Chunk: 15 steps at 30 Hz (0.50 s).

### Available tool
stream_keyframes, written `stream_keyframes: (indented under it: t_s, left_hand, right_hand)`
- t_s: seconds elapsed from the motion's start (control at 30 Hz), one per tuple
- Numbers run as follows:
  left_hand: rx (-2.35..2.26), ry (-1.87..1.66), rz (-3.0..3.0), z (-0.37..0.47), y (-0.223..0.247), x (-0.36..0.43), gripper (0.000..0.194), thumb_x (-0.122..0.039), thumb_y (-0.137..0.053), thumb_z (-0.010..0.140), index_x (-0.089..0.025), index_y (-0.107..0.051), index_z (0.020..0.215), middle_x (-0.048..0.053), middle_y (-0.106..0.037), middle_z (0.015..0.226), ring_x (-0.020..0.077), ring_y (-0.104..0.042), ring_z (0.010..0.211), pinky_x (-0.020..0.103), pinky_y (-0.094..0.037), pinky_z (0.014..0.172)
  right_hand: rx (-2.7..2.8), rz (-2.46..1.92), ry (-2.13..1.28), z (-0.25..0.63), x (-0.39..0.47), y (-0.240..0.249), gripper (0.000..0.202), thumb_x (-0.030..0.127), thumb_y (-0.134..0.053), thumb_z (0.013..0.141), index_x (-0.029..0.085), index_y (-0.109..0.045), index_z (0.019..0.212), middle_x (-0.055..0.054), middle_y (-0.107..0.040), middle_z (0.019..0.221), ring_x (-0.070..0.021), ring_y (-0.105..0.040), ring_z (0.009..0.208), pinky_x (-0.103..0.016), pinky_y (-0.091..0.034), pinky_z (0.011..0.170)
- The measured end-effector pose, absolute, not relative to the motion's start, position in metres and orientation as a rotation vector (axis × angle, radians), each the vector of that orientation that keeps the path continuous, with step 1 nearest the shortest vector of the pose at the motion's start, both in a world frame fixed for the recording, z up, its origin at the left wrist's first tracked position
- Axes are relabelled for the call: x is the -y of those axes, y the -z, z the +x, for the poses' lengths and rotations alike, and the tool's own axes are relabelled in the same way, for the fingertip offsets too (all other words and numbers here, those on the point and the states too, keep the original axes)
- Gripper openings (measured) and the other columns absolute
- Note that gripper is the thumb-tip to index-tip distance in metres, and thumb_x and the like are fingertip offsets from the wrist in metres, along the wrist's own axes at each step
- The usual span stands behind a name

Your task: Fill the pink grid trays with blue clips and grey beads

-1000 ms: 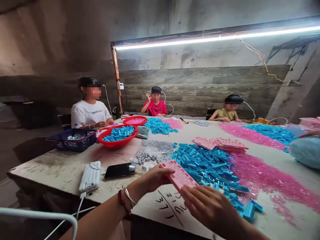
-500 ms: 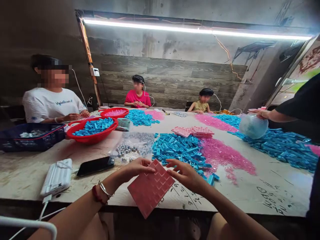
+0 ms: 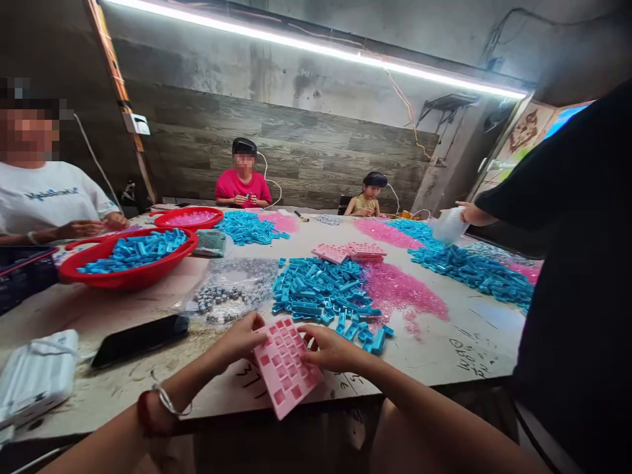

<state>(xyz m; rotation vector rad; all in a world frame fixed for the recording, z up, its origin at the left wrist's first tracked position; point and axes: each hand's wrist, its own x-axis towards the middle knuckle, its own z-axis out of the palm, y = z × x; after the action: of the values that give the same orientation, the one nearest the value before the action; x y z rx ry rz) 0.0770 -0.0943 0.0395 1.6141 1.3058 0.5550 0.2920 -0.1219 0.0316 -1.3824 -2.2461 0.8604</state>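
Observation:
A pink plate (image 3: 284, 372) with square recesses is held tilted over the table's front edge. My left hand (image 3: 241, 342) grips its upper left edge between thumb and fingers. My right hand (image 3: 328, 347) holds the right edge, fingers curled against it. Just beyond the hands lies a pile of blue plastic pieces (image 3: 320, 286), with a heap of small pink pieces (image 3: 399, 289) to its right. More pink plates (image 3: 348, 251) lie behind the blue pile.
A clear bag of beads (image 3: 232, 289), a black phone (image 3: 141, 339) and a white power bank (image 3: 39, 375) lie left. Red baskets (image 3: 128, 276) stand behind. Three people sit around the table (image 3: 424, 368); a dark-clothed person (image 3: 577, 263) stands right, holding a clear bag (image 3: 450, 227).
The plate has turned from its raised-grid face to its recessed face, and my right hand has closed on its edge. The view has shifted right. The standing person's bag is tipped over the blue pieces.

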Motion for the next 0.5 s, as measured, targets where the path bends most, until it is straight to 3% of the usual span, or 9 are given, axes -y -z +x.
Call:
stream_keyframes:
  t_s: [0.13, 0.33, 0.4, 0.5]
  left_hand:
    - [-1.543, -0.194, 2.256, 0.065, -0.040, 0.084, 0.012, -0.028, -0.048, 0.062, -0.017, -0.047, 0.068, 0.003, -0.057, 0.071, 0.0219, -0.056, 0.073, 0.028, -0.038, 0.061]
    - [-1.776, -0.010, 2.332, 0.064, -0.039, 0.093, 0.044, -0.032, -0.050, 0.063, -0.013, -0.050, 0.103, 0.017, -0.063, 0.096, 0.0343, -0.059, 0.087, 0.035, -0.042, 0.063]
    - [-1.765, 0.013, 2.303, 0.064, -0.038, 0.097, 0.046, -0.030, -0.052, 0.062, -0.011, -0.050, 0.103, 0.018, -0.063, 0.096, 0.0345, -0.059, 0.088, 0.035, -0.043, 0.064]
    - [-1.674, -0.003, 2.190, 0.059, -0.042, 0.097, 0.050, -0.028, -0.057, 0.059, -0.010, -0.049, 0.106, 0.014, -0.066, 0.085, 0.0298, -0.062, 0.078, 0.032, -0.044, 0.062]
  right_hand:
    - [2.292, -1.346, -0.669, 0.287, 0.115, -0.021, 0.034, 0.010, -0.053, 0.074, 0.016, -0.061, 0.106, -0.005, -0.064, 0.092, -0.0135, -0.058, 0.077, -0.022, -0.046, 0.068]
    - [2.231, -1.540, -0.201, 0.308, 0.095, -0.030, 0.029, 0.020, -0.055, 0.079, 0.021, -0.060, 0.108, -0.005, -0.059, 0.107, -0.0118, -0.058, 0.077, -0.023, -0.046, 0.074]
    - [2.039, -1.825, 0.132, 0.329, 0.090, -0.040, 0.030, 0.021, -0.048, 0.084, 0.024, -0.057, 0.113, -0.005, -0.057, 0.111, -0.0139, -0.057, 0.094, -0.022, -0.044, 0.082]
    - [1.782, -2.085, 0.253, 0.367, 0.084, -0.043, 0.034, 0.011, -0.042, 0.082, 0.010, -0.056, 0.113, -0.020, -0.054, 0.113, -0.0270, -0.051, 0.107, -0.036, -0.043, 0.085]
